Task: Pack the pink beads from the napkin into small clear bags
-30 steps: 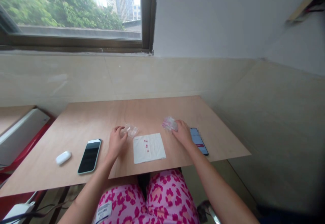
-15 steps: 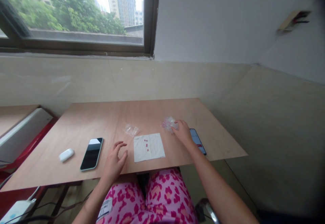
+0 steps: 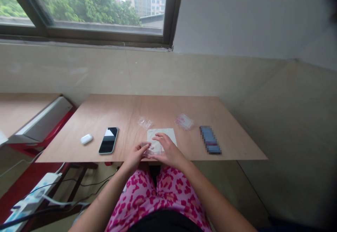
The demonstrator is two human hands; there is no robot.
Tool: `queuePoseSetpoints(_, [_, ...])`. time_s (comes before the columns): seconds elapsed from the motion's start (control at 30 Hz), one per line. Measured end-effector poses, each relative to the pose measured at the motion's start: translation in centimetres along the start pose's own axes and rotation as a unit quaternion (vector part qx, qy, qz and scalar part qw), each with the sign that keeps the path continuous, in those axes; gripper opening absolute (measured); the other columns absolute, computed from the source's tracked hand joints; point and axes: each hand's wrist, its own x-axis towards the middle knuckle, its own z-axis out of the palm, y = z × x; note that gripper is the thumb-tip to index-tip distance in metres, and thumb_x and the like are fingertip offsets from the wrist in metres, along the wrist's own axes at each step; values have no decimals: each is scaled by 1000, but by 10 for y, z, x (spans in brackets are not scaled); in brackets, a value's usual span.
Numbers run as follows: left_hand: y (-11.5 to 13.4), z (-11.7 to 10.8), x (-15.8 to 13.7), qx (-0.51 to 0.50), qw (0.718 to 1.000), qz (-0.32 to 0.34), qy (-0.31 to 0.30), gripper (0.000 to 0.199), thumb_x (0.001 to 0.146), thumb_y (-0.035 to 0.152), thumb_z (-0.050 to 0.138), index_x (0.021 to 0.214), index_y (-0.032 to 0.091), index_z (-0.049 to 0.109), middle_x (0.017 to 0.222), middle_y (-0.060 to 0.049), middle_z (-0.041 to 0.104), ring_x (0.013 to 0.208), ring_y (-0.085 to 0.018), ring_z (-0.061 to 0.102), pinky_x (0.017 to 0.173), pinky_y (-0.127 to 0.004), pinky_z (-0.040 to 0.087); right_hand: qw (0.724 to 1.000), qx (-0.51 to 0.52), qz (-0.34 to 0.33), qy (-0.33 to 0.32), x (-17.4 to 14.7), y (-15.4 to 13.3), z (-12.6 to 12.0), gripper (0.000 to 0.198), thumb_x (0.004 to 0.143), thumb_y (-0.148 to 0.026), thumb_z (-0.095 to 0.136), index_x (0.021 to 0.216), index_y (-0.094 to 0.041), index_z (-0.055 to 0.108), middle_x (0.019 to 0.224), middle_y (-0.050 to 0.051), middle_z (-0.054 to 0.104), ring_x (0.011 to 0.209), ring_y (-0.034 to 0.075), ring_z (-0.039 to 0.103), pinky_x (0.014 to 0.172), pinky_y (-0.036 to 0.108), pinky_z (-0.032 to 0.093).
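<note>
A white paper napkin [image 3: 168, 132] lies near the table's front edge, largely covered by my hands. My left hand [image 3: 137, 156] is closed, fingertips pinching what looks like a small clear plastic bag [image 3: 150, 151]. From the other side, my right hand [image 3: 170, 151] reaches over the napkin with thumb and fingers spread apart, its thumb close to the bag's lower edge. The small red pieces are now hidden or too faint to make out. Behind the napkin lie a crumpled clear bag [image 3: 144, 122] and a stack of clear bags with pink print [image 3: 184, 121].
On the left of the table [image 3: 126, 109] are a dark-screened phone [image 3: 108, 140] and a white earbud case [image 3: 86, 139]. A second phone [image 3: 210, 140] lies to the right. A power strip [image 3: 34, 197] with cables sits below, at left.
My right hand has left the printed bags and come to the napkin. My left hand has moved right to meet it and now pinches a clear bag. The view has tilted down.
</note>
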Motion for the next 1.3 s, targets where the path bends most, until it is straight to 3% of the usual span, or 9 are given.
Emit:
queuePoseSetpoints(0.1, [1, -8, 5, -42, 998, 3, 47, 38, 78, 38, 85, 106, 16, 72, 95, -8, 74, 72, -14, 70, 67, -24, 59, 987, 74, 121, 79, 2, 16, 8, 55, 82, -40, 77, 130, -21, 58, 131, 14, 60, 119, 27, 60, 99, 41, 53])
queuePoseSetpoints(0.23, [1, -9, 12, -49, 998, -2, 49, 40, 78, 37, 86, 107, 15, 72, 97, -8, 73, 79, -16, 72, 69, -25, 60, 944, 229, 237, 20, 1, 35, 16, 28, 90, -45, 64, 99, -18, 67, 91, 6, 70, 81, 20, 66, 69, 30, 55])
queuePoseSetpoints(0.57, [-4, -7, 26, 69, 996, 19, 59, 42, 83, 48, 78, 107, 16, 66, 102, -10, 73, 84, -18, 71, 68, -25, 55, 920, 303, 246, -23, 8, 32, 6, 35, 89, -49, 65, 87, -16, 74, 78, 5, 69, 72, 17, 62, 65, 28, 51])
queuePoseSetpoints(0.7, [-9, -10, 29, 133, 977, 116, 116, 47, 82, 48, 76, 115, 17, 61, 108, -10, 69, 96, -22, 68, 78, -31, 55, 912, 325, 250, -29, 8, 26, 1, 34, 85, -49, 70, 85, -16, 73, 75, 4, 68, 67, 16, 60, 66, 28, 50])
queuePoseSetpoints(0.8, [-4, -5, 20, 236, 933, 216, 164, 44, 86, 44, 74, 120, 20, 59, 120, -11, 63, 110, -24, 62, 87, -34, 52, 905, 341, 252, -31, 6, 22, 2, 33, 84, -48, 73, 84, -15, 71, 74, 4, 68, 66, 15, 59, 66, 28, 50])
queuePoseSetpoints(0.9, [8, 5, 1, 331, 899, 270, 97, 26, 93, 39, 67, 110, 20, 62, 107, -7, 65, 101, -21, 62, 90, -33, 48, 903, 348, 248, -29, 4, 16, 5, 32, 84, -47, 74, 83, -15, 70, 75, 3, 68, 67, 16, 60, 67, 28, 49])
queuePoseSetpoints(1.03, [14, 18, -17, 372, 904, 208, -33, 30, 99, 42, 58, 80, 18, 60, 77, 0, 59, 75, -16, 56, 73, -27, 44, 912, 335, 235, -27, -1, 10, 12, 27, 82, -42, 76, 79, -16, 67, 75, 2, 68, 70, 16, 61, 68, 27, 47])
queuePoseSetpoints(1.13, [10, 19, -18, 355, 919, 167, -47, 37, 100, 46, 56, 76, 18, 56, 71, 1, 56, 69, -15, 52, 66, -26, 40, 917, 315, 241, -32, -5, 8, 16, 24, 79, -37, 77, 78, -16, 67, 74, 1, 68, 69, 15, 60, 65, 26, 46])
queuePoseSetpoints(1.3, [5, 15, -13, 339, 926, 155, -62, 43, 103, 47, 46, 72, 18, 54, 69, 1, 54, 67, -16, 52, 64, -26, 39, 885, 375, 265, -76, -7, 5, 16, 27, 77, -40, 79, 78, -16, 67, 74, 2, 70, 68, 16, 63, 66, 27, 49])
